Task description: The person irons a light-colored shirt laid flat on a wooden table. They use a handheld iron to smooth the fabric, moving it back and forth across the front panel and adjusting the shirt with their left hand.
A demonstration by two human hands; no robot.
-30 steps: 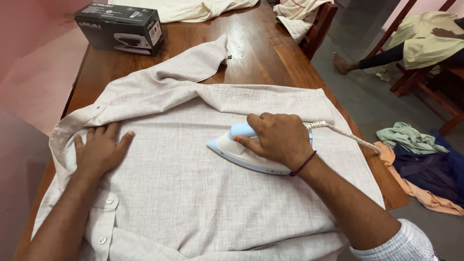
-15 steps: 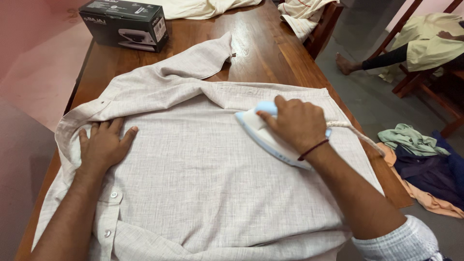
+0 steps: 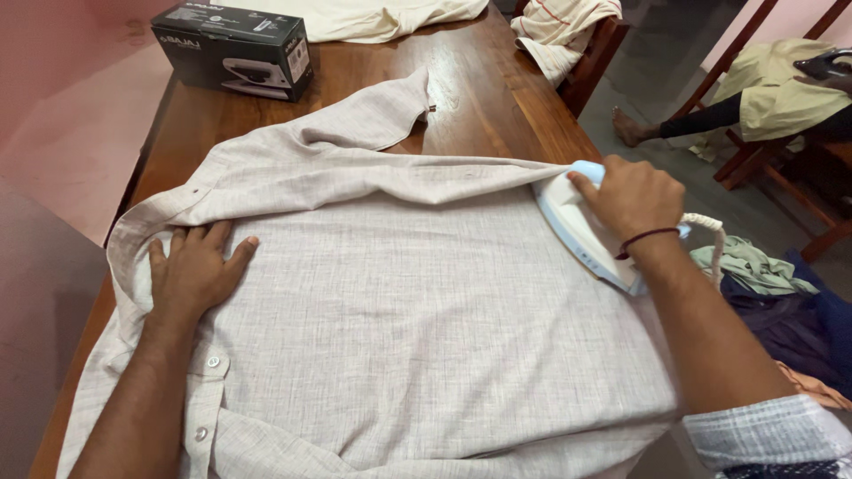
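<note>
Head view: a pale linen shirt (image 3: 399, 310) is spread across the wooden table (image 3: 497, 98), and a white and light-blue iron (image 3: 581, 232) is pressed onto its right-hand edge, just below a long fold that runs across the upper part. The iron is gripped by the right hand (image 3: 635, 195), whose fingers are closed round the handle; its braided cord (image 3: 706, 226) trails off past the wrist. The left hand (image 3: 191, 270) is laid flat and open on the cloth near the collar, holding nothing, only pinning the fabric down.

As far as can be judged, the broad middle panel is largely smooth already. The folded ridge above it, the bunched collar side and the sleeve (image 3: 377, 115) lying loose toward the far end look creased and seem to be left undone.

The iron is placed close to the table's right edge, with part of its sole seemingly past the shirt's border, so little room is left on that side. More open wood is seen beyond the sleeve, up to a dark box (image 3: 235, 49) and another cloth (image 3: 373, 16). A heap of clothes (image 3: 772, 284) lies on the floor to the right, and a seated person (image 3: 772, 84) is seen farther off.
</note>
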